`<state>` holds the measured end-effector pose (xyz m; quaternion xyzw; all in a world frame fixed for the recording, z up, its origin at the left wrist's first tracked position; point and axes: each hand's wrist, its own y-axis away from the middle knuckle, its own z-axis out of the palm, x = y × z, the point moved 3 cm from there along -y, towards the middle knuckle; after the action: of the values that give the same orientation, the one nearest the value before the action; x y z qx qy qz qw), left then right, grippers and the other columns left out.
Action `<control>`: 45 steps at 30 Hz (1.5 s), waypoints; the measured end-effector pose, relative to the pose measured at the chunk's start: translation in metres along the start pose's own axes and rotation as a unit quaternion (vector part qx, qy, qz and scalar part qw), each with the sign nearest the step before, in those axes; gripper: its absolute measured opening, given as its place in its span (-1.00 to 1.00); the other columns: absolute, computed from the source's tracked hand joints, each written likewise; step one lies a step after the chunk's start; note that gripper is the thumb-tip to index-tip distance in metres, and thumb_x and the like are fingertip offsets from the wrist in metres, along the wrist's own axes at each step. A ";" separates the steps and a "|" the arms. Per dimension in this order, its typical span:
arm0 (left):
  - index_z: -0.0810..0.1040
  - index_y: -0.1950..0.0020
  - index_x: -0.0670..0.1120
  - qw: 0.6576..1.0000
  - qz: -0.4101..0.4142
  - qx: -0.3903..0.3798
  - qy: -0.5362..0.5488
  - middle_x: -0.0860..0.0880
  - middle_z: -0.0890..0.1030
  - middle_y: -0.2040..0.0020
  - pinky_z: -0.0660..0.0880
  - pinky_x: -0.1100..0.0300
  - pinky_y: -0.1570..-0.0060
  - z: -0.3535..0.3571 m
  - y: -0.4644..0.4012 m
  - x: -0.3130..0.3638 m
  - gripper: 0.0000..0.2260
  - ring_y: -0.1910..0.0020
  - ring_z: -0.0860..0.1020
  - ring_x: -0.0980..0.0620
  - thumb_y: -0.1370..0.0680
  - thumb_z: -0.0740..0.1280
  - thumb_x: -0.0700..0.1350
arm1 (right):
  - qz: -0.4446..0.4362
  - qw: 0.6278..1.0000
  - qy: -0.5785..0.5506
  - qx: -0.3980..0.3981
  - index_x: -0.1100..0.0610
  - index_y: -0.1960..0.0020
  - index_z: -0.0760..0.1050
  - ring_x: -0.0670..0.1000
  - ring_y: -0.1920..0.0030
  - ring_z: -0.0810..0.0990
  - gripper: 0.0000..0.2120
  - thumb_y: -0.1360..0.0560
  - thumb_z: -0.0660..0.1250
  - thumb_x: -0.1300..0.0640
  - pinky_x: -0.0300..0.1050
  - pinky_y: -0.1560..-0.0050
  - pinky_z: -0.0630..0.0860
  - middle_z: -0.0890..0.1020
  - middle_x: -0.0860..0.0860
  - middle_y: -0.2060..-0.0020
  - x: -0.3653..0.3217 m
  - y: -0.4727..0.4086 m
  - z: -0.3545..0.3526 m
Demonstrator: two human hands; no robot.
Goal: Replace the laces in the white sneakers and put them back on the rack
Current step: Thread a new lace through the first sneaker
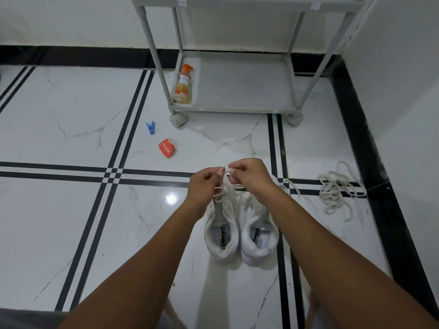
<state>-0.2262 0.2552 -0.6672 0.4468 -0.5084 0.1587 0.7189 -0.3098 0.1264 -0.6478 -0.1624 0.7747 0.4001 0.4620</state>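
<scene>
White marble floor (59, 110) with black double lines fills the view, and a black skirting runs along the white walls. On the floor at the left lies a blue peg (150, 128), and just beside it, a bit nearer, a crushed red sachet (167, 148). Behind them stands a grey rack (237, 96) on wheels, with an orange spray bottle (182, 85) on the left end of its low shelf. In the middle, the left hand (204, 184) pinches one end of a white lace (225, 188) between curled fingers, and the right hand (249, 175) pinches the other end; both ends are held close together above the sneakers (240, 231). The two white sneakers stand side by side on the floor, toes towards the rack, well apart from it. The lace goes down into the left sneaker. At the right, near the black skirting, a heap of loose laces (337, 188) lies on the floor.
</scene>
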 end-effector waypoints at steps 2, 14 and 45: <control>0.70 -0.10 -0.12 1.000 -0.007 0.000 0.015 -0.06 0.62 0.15 0.56 0.22 0.19 -0.001 0.000 0.000 -0.87 0.22 0.51 0.04 -0.60 0.40 -0.13 | 0.016 0.995 -0.097 -0.006 0.22 -0.13 0.62 0.04 0.16 0.71 -0.85 -0.57 0.39 0.30 -0.01 -0.09 0.66 0.71 0.18 0.07 -0.001 0.003 0.002; 0.58 -0.18 -0.13 0.988 -0.045 0.006 0.146 -0.10 0.68 -0.04 0.60 0.09 -0.07 0.002 -0.010 0.003 -0.86 0.05 0.62 -0.02 -0.67 0.28 -0.15 | 0.059 0.994 -0.068 -0.056 0.16 -0.15 0.63 -0.05 0.31 0.57 -0.81 -0.59 0.34 0.30 -0.25 0.32 0.54 0.64 0.06 0.18 0.008 0.009 0.013; 0.47 -0.16 -0.19 0.990 -0.025 0.044 -0.132 -0.10 0.46 0.22 0.55 0.09 0.31 0.003 -0.005 -0.011 -0.79 0.34 0.43 0.01 -0.69 0.08 -0.15 | 0.006 0.997 0.069 0.033 -0.03 0.16 0.55 -0.01 0.18 0.59 -0.82 -0.61 0.31 0.13 -0.01 0.08 0.59 0.61 -0.10 0.18 0.017 -0.005 0.002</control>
<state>-0.2294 0.2524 -0.6792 0.5080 -0.5796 0.1026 0.6289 -0.3143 0.1269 -0.6654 -0.1694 0.8186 0.3648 0.4099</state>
